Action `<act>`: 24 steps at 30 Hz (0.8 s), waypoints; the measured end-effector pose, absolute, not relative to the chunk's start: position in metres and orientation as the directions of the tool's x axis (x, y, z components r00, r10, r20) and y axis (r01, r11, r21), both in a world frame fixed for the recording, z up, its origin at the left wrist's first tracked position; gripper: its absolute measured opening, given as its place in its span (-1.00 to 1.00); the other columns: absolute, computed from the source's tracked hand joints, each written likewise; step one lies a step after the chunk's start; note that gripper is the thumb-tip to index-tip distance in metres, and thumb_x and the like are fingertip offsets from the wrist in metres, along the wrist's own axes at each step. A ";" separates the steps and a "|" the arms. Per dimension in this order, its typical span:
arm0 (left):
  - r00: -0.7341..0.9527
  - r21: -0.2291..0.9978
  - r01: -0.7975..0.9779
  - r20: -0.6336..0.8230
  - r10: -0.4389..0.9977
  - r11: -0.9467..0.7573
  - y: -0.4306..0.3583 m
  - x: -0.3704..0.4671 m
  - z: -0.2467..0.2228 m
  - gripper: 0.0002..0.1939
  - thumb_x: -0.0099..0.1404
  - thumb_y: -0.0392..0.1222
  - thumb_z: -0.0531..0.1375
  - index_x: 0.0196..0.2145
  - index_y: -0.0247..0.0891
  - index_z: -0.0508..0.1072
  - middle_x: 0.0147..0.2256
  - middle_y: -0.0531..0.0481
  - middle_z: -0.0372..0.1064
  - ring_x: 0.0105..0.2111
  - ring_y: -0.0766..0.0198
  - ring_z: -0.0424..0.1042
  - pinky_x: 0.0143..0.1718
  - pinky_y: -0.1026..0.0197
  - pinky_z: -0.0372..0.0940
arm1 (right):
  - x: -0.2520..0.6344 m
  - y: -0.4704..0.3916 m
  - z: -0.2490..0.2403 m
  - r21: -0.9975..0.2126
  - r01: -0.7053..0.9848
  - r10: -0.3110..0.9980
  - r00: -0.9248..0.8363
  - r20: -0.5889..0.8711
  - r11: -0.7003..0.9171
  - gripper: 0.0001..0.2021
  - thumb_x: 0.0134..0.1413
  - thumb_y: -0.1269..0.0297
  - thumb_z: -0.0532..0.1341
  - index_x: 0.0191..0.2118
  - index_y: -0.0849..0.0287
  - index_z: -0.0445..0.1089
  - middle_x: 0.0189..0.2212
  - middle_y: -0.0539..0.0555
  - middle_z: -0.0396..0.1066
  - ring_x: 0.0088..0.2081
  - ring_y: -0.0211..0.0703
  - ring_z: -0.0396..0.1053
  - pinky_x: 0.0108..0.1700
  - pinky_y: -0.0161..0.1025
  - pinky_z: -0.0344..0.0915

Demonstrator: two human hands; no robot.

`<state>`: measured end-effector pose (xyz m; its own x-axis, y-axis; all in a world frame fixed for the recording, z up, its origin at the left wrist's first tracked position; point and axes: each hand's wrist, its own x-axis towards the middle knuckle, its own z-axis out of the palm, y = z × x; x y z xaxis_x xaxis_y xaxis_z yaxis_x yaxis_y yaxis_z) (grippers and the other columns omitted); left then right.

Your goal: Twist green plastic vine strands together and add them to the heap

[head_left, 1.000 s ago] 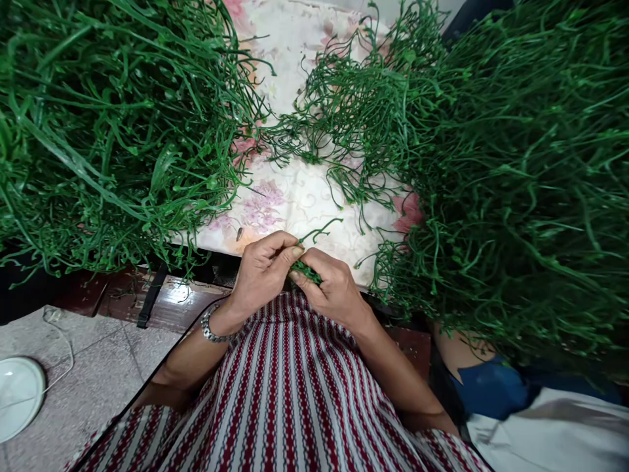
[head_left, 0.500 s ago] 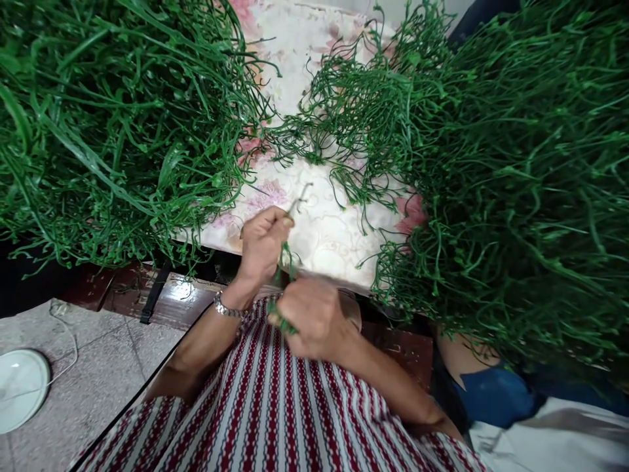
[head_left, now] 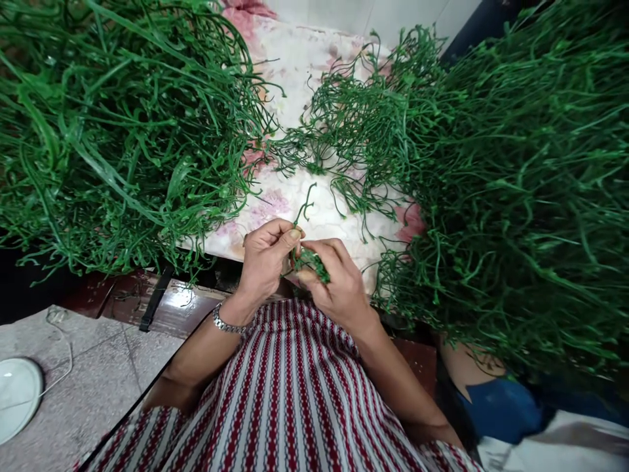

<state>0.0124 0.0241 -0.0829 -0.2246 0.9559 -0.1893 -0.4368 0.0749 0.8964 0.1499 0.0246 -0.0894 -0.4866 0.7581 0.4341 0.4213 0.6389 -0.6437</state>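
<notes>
My left hand [head_left: 269, 255], with a metal-band watch on its wrist, pinches a thin green branching stem [head_left: 304, 211] between thumb and fingers. The stem's tip points up and away from me. Close against it on the right, my right hand [head_left: 339, 278] is closed around a small bunch of green stems [head_left: 314, 263], which shows between thumb and forefinger. The two hands almost touch at the fingertips, above the near edge of the table. Exactly where the held stems meet is partly hidden by the fingers.
A large heap of green stems [head_left: 122, 144] covers the table's left side; another heap [head_left: 521, 196] lies at right. Loose stems [head_left: 344, 118] spread between them on the flower-patterned tablecloth [head_left: 314, 226]. A white round object [head_left: 17, 400] with a cord sits at lower left.
My right hand has risen from near my lap to my left hand's fingertips, and its bunch now shows more plainly. My left hand still pinches the stem, slightly lower in view.
</notes>
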 end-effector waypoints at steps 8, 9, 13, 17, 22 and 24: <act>-0.336 0.944 -0.329 -0.088 0.938 -0.029 0.021 0.018 -0.085 -0.86 0.04 -0.20 0.28 -0.54 -0.30 0.42 -0.63 0.11 0.30 -0.63 0.46 0.24 -0.60 0.40 0.17 | 0.144 0.022 -0.104 -0.658 0.435 0.785 -0.421 0.455 0.615 -0.94 0.13 0.40 0.08 -0.26 0.18 0.26 -0.46 0.04 0.32 -0.41 -0.24 0.29 -0.36 -0.30 0.24; -0.353 0.943 -0.329 -0.081 0.932 -0.043 0.022 0.019 -0.085 -0.86 0.04 -0.20 0.28 -0.55 -0.31 0.41 -0.63 0.11 0.30 -0.64 0.46 0.23 -0.61 0.40 0.16 | 0.144 0.020 -0.104 -0.639 0.460 0.786 -0.409 0.464 0.616 -0.96 0.12 0.41 0.08 -0.33 0.17 0.24 -0.50 0.02 0.29 -0.45 -0.25 0.26 -0.39 -0.31 0.21; -0.356 0.900 -0.435 -0.156 0.922 -0.016 0.025 0.023 -0.085 -0.84 0.04 -0.23 0.25 -0.58 -0.30 0.35 -0.68 0.15 0.23 -0.71 0.49 0.16 -0.69 0.41 0.07 | 0.142 0.011 -0.106 -0.581 0.511 0.773 -0.430 0.466 0.634 -0.85 0.09 0.44 0.05 -0.47 0.14 0.12 -0.61 -0.04 0.16 -0.55 -0.29 0.13 -0.47 -0.32 0.08; -0.335 0.876 -0.480 -0.229 0.914 0.043 0.028 0.029 -0.088 -0.83 0.05 -0.21 0.24 -0.58 -0.29 0.32 -0.72 0.17 0.15 -0.75 0.51 0.10 -0.74 0.41 -0.03 | 0.140 0.001 -0.104 -0.570 0.533 0.778 -0.474 0.412 0.626 -0.83 0.07 0.47 0.03 -0.49 0.13 0.06 -0.63 -0.06 0.11 -0.58 -0.30 0.09 -0.50 -0.33 0.03; -0.302 0.857 -0.506 -0.282 0.911 0.097 0.029 0.038 -0.093 -0.83 0.01 -0.24 0.24 -0.60 -0.30 0.30 -0.71 0.18 0.15 -0.75 0.53 0.06 -0.73 0.41 -0.06 | 0.143 -0.005 -0.097 -0.633 0.563 0.841 -0.437 0.318 0.532 -0.82 0.12 0.41 0.02 -0.48 0.13 0.04 -0.66 -0.10 0.06 -0.63 -0.33 0.05 -0.55 -0.35 -0.01; -0.293 0.846 -0.523 -0.291 0.911 0.102 0.029 0.039 -0.094 -0.84 0.01 -0.26 0.23 -0.61 -0.30 0.30 -0.71 0.18 0.14 -0.76 0.53 0.05 -0.74 0.41 -0.07 | 0.143 -0.006 -0.095 -0.664 0.554 0.855 -0.430 0.288 0.502 -0.82 0.14 0.40 0.01 -0.48 0.13 0.05 -0.67 -0.12 0.03 -0.64 -0.34 0.05 -0.56 -0.36 -0.01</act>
<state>0.0392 0.0287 -0.0944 -0.2935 0.9106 -0.2911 -0.5231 0.1020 0.8462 0.1427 -0.0061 -0.0950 -0.4303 0.8554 0.2884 0.5535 0.5024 -0.6642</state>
